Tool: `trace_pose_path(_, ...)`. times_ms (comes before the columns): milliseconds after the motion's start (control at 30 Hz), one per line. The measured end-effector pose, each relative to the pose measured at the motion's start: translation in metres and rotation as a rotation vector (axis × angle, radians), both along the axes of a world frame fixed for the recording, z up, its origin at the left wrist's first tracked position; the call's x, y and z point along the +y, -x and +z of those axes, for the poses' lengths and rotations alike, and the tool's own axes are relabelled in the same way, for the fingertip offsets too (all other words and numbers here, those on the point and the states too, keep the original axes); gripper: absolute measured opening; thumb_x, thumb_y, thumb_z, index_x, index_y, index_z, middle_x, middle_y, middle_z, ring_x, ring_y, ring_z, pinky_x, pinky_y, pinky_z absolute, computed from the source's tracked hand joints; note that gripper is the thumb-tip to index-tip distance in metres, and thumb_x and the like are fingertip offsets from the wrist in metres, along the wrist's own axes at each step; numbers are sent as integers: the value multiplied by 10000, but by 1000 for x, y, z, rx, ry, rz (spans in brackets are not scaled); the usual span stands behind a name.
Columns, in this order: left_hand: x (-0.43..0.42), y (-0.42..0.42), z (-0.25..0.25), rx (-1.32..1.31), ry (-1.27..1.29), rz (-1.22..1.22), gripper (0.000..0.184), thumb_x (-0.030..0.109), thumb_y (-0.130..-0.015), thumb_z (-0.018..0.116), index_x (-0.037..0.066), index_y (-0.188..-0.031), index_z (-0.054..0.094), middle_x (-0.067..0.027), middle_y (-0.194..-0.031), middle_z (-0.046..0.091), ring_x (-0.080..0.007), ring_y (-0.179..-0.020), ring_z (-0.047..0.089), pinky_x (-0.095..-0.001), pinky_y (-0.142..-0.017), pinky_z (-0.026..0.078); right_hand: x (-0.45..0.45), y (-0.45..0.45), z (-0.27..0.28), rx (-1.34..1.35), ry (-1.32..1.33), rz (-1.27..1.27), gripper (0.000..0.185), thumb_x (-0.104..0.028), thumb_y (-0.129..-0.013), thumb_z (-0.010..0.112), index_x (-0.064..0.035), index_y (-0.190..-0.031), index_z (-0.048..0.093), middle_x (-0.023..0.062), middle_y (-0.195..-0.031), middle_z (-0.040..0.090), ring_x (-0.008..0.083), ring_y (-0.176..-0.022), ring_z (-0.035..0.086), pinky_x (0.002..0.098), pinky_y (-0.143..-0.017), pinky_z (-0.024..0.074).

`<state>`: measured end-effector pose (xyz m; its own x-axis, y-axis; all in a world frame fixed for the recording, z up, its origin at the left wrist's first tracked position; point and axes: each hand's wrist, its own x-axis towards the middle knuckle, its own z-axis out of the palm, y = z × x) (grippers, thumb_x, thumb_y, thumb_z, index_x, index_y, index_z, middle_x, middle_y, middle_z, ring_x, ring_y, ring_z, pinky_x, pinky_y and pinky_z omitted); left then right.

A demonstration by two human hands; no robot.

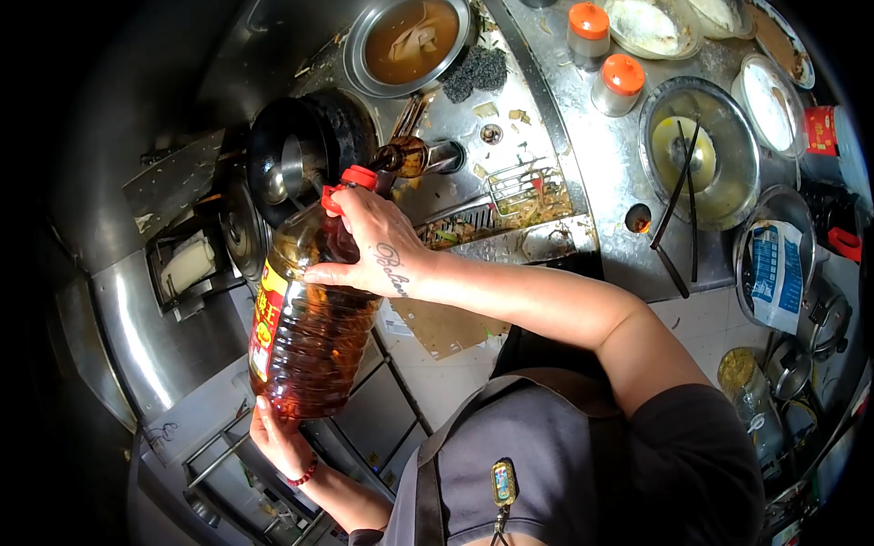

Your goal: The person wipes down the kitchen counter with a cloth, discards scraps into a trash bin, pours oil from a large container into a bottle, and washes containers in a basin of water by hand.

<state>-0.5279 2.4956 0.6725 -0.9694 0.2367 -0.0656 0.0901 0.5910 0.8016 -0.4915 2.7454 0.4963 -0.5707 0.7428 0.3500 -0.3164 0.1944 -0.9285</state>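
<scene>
A large clear bottle (314,337) of dark reddish liquid, with a red and yellow label, is held tilted at the left of centre. My right hand (378,237), tattooed on its back, grips the upper part beside the red handle and red top (360,176). From below, my left hand (278,441), with a red bead bracelet at its wrist, holds the bottle's base. Just past the bottle's top is a black wok (273,164) with a metal ladle (293,168) in it. Whether liquid leaves the bottle's mouth cannot be made out.
A metal basin (358,65) of brown liquid stands at the top, beside dark scouring pads (478,73). A drain grate (455,227) holds food scraps. Rightward are red-lidded jars (617,86), a steel bowl (651,136) with dark sticks, and white-filled bowls (769,100).
</scene>
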Motion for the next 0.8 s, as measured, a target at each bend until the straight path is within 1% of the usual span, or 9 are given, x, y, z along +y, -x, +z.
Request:
trace_pose_path(100, 2, -1, 2, 2, -3, -8, 445, 346, -912, 538, -72, -1063, 544, -130, -963, 623, -197, -840, 628, -309, -725, 526, 1, 0, 1, -26, 66, 74, 795, -410, -606, 824, 17, -1137, 413, 146, -1006, 530, 253, -862, 541, 376, -782, 463)
trace_pose_path(333, 5, -1, 7, 9, 11, 8, 475, 362, -906, 545, -74, -1093, 535, -133, -996, 616, -196, -865, 622, -322, -740, 519, -1, 1, 3, -14, 59, 54, 794, -415, -610, 822, 17, -1134, 411, 148, -1009, 533, 256, -872, 549, 374, -788, 467)
trace_pose_path(533, 7, -1, 11, 11, 42, 7, 489, 370, -902, 546, -74, -1108, 531, -126, -1000, 615, -195, -872, 618, -321, -741, 514, -1, 3, 4, 7, 55, 21, 793, -418, -609, 822, 17, -1130, 413, 141, -1000, 537, 247, -840, 541, 369, -773, 467)
trace_pose_path(600, 14, -4, 12, 31, 23, 30, 449, 353, -910, 550, -81, -1024, 534, -126, -954, 619, -163, -810, 613, -283, -723, 497, -2, 3, 3, 18, 73, 30, 795, -421, -605, 822, 18, -1127, 413, 138, -997, 536, 237, -816, 531, 367, -762, 466)
trace_pose_path(800, 14, -2, 15, 42, 32, 14, 456, 356, -912, 548, -85, -1028, 532, -127, -953, 618, -167, -808, 614, -282, -721, 497, -1, 2, 5, 25, 77, 22, 788, -422, -597, 825, 16, -1112, 419, 134, -991, 533, 226, -791, 520, 366, -742, 463)
